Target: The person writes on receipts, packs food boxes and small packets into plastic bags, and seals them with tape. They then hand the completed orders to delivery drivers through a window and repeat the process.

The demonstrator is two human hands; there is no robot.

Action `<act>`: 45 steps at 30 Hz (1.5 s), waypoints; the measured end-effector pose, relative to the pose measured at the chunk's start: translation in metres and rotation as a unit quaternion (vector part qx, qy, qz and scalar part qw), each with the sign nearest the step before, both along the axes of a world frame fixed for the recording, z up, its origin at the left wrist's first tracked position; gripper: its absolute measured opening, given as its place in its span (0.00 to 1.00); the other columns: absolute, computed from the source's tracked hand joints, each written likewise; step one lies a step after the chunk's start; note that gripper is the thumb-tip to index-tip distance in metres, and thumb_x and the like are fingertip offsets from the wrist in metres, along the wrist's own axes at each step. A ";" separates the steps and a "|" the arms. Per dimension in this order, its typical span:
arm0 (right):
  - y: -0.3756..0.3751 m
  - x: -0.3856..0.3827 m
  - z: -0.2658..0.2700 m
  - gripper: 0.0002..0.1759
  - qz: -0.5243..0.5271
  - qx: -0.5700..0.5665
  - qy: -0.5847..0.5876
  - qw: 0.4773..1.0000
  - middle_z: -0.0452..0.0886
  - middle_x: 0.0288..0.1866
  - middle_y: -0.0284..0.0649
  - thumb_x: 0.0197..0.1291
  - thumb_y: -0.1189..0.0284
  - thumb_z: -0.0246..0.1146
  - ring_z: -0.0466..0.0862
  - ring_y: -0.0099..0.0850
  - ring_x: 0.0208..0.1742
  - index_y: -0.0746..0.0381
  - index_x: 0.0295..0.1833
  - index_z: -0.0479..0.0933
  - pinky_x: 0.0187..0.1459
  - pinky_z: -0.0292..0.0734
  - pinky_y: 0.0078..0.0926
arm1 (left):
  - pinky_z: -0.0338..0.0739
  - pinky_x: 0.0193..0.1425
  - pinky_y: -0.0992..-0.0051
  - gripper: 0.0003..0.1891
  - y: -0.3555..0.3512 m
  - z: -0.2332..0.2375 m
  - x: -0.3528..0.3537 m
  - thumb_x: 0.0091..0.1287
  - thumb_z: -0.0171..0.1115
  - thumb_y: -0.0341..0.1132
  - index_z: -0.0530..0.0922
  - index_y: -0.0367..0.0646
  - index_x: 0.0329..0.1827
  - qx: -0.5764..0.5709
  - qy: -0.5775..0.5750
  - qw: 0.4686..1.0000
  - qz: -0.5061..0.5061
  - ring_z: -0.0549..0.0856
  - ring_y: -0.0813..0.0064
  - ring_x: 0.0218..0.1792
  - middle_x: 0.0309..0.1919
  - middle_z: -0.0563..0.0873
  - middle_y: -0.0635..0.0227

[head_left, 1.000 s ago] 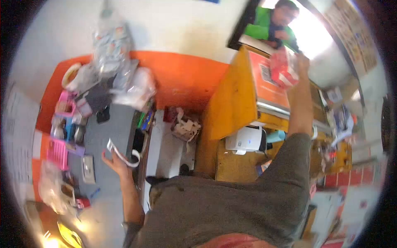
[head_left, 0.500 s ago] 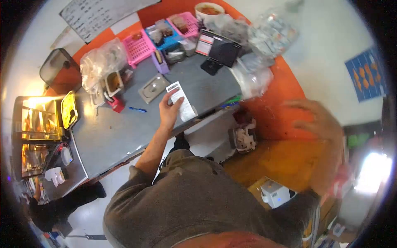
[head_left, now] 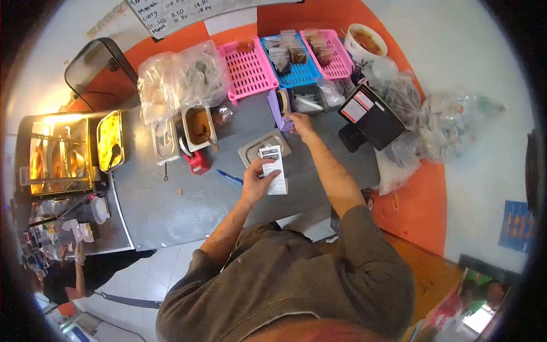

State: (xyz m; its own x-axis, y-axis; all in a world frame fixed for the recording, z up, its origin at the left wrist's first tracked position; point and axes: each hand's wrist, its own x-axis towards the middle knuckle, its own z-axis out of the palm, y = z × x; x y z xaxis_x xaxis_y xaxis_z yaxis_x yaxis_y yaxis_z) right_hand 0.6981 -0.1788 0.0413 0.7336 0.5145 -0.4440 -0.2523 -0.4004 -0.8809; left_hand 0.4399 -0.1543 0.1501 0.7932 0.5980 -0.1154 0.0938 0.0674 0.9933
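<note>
My left hand [head_left: 258,181] grips a white printed receipt [head_left: 277,179], thumb and fingers closed on its left side. The receipt overlaps the near edge of a steel lid [head_left: 250,153] lying on the counter. My right hand [head_left: 300,123] is closed at the near end of a purple tape dispenser [head_left: 274,108], which carries a roll of tape. Whether the fingers pinch the tape's end or the dispenser's body is too small to tell. A blue pen [head_left: 229,177] lies left of my left hand.
Pink baskets [head_left: 249,71] and a blue basket [head_left: 294,68] line the counter's back. A tablet [head_left: 373,117] on a stand is at right. Left are a steel container [head_left: 199,128] of brown sauce and a red-handled tool [head_left: 198,162]. A person [head_left: 80,276] stands far left.
My right hand has swung in from the far right to the tape dispenser. My left hand still holds the receipt. The view has turned, and the counter shows more fully.
</note>
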 end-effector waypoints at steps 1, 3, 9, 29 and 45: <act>-0.003 -0.001 0.000 0.14 0.001 0.032 0.091 0.995 0.79 0.27 0.32 0.58 0.61 0.65 0.77 0.22 0.26 0.59 0.43 0.82 0.23 0.73 0.22 | 0.78 0.44 0.79 0.13 0.004 -0.005 0.002 0.56 0.67 0.20 0.78 0.39 0.44 -0.015 0.004 1.000 -0.005 0.82 0.78 0.44 0.40 0.79 0.72; -0.013 -0.008 0.006 0.10 -0.039 0.074 0.154 0.985 0.80 0.31 0.32 0.57 0.66 0.66 0.79 0.23 0.31 0.61 0.38 0.82 0.29 0.76 0.22 | 0.76 0.41 0.79 0.12 0.011 -0.023 0.007 0.56 0.69 0.23 0.80 0.40 0.43 -0.044 -0.005 0.999 -0.008 0.81 0.80 0.42 0.42 0.81 0.71; -0.050 -0.030 -0.029 0.05 0.043 -0.069 -0.408 0.909 0.79 0.38 0.39 0.52 0.76 0.68 0.81 0.33 0.40 0.64 0.26 0.79 0.41 0.75 0.34 | 0.71 0.40 0.79 0.06 0.023 -0.069 0.034 0.54 0.70 0.24 0.80 0.43 0.30 -0.033 -0.052 0.997 -0.041 0.77 0.81 0.37 0.36 0.79 0.73; -0.022 -0.034 0.070 0.21 0.014 -0.157 -0.242 0.957 0.82 0.44 0.39 0.66 0.55 0.54 0.79 0.38 0.50 0.59 0.50 0.80 0.51 0.71 0.36 | 0.79 0.31 0.80 0.26 0.012 -0.034 0.023 0.59 0.66 0.20 0.62 0.46 0.55 -0.151 0.010 0.988 -0.012 0.86 0.76 0.35 0.38 0.87 0.55; -0.042 -0.041 -0.023 0.06 0.018 -0.071 -0.457 0.886 0.81 0.32 0.35 0.55 0.77 0.64 0.82 0.34 0.32 0.66 0.28 0.78 0.35 0.77 0.35 | 0.83 0.43 0.68 0.18 0.028 -0.019 0.023 0.67 0.54 0.25 0.70 0.40 0.61 -0.467 -0.064 0.881 0.054 0.84 0.69 0.45 0.49 0.80 0.63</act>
State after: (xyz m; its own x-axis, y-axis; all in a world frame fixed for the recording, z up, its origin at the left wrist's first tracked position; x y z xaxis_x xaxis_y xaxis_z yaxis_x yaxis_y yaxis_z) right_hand 0.6569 -0.2211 0.0188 0.8046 0.5315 0.2647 0.5558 -0.5174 -0.6506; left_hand 0.4632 -0.1266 0.1314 0.7798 0.3631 -0.5101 -0.0722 0.8614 0.5027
